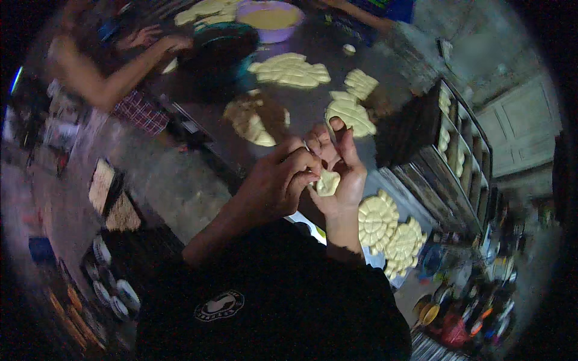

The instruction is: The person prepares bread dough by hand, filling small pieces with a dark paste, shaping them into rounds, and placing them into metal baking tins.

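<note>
My left hand (289, 174), its fingers curled, pinches a small piece of pale dough (327, 184). My right hand (342, 180) cradles the same piece in its palm, with fingers raised and partly curled around it. Both hands meet above the dark work table (220, 129). Beyond them lie a dark brown filling with dough pieces (259, 120) and flattened, segmented dough (352, 117). Beside my right wrist are shaped dough rounds (376, 222) on a light surface.
A co-worker's arms (108, 84) are at the upper left, and another's arm (361, 15) at the top. A teal tub (241, 42) and purple basin (270, 18) sit at the back. A rack (463, 150) holding dough stands at the right. Assorted utensils crowd the lower right.
</note>
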Action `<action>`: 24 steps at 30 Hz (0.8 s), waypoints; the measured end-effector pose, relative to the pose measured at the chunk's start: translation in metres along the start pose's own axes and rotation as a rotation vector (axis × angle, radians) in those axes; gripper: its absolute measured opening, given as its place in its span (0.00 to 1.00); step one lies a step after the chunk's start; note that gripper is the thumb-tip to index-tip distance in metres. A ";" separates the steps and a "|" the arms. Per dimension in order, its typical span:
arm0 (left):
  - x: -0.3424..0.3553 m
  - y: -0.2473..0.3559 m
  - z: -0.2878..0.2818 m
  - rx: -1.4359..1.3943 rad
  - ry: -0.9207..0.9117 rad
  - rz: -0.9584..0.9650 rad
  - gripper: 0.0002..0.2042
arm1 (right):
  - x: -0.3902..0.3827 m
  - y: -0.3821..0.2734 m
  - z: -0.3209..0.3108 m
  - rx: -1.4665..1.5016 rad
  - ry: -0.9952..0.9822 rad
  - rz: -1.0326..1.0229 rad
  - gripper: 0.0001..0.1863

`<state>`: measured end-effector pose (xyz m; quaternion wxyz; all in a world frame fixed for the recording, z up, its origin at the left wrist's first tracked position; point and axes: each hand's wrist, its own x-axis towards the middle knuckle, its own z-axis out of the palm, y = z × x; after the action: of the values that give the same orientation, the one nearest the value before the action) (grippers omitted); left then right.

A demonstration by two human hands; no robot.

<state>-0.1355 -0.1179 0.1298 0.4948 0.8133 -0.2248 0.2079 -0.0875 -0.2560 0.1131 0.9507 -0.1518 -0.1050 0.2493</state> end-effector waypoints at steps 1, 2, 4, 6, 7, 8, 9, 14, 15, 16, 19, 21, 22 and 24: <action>-0.005 -0.001 -0.008 0.030 0.030 -0.053 0.07 | 0.010 0.007 -0.002 0.066 -0.075 0.104 0.16; -0.009 -0.001 -0.016 0.057 0.058 -0.105 0.07 | 0.021 0.016 -0.002 0.071 -0.041 0.145 0.14; -0.015 -0.002 -0.030 0.073 0.136 -0.163 0.08 | 0.036 0.029 -0.003 0.120 -0.053 0.260 0.14; -0.022 -0.006 -0.043 0.085 0.219 -0.180 0.08 | 0.047 0.045 -0.005 0.124 -0.049 0.329 0.14; -0.026 -0.008 -0.049 0.091 0.245 -0.207 0.08 | 0.051 0.053 -0.004 0.102 -0.015 0.344 0.14; -0.030 -0.008 -0.054 0.095 0.269 -0.233 0.09 | 0.055 0.060 -0.003 0.080 0.019 0.356 0.14; -0.032 -0.009 -0.060 0.101 0.296 -0.261 0.09 | 0.060 0.068 0.000 0.057 0.052 0.372 0.14; -0.049 -0.036 -0.088 -0.007 0.427 -0.244 0.09 | 0.080 0.096 0.035 0.012 0.136 0.421 0.14; -0.053 -0.040 -0.094 -0.081 0.446 -0.261 0.09 | 0.083 0.101 0.038 0.010 0.187 0.428 0.14; -0.059 -0.039 -0.101 -0.204 0.521 -0.277 0.08 | 0.086 0.104 0.038 0.001 0.179 0.455 0.14; -0.093 -0.032 -0.130 -0.558 0.699 -0.395 0.05 | 0.098 0.108 0.025 -0.026 0.146 0.561 0.14; -0.130 -0.031 -0.148 -0.721 1.063 -0.565 0.05 | 0.104 0.113 0.011 -0.007 0.107 0.640 0.14; -0.162 -0.045 -0.156 -0.660 1.135 -0.589 0.07 | 0.104 0.111 0.007 -0.010 0.110 0.647 0.13; -0.251 -0.083 -0.180 -0.320 1.026 -0.598 0.11 | 0.107 0.117 -0.020 0.088 0.122 0.632 0.12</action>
<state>-0.3133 0.1174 0.0064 0.6927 0.5530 0.2513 0.3888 -0.0429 -0.1096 0.0678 0.8365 -0.1504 0.0152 0.5267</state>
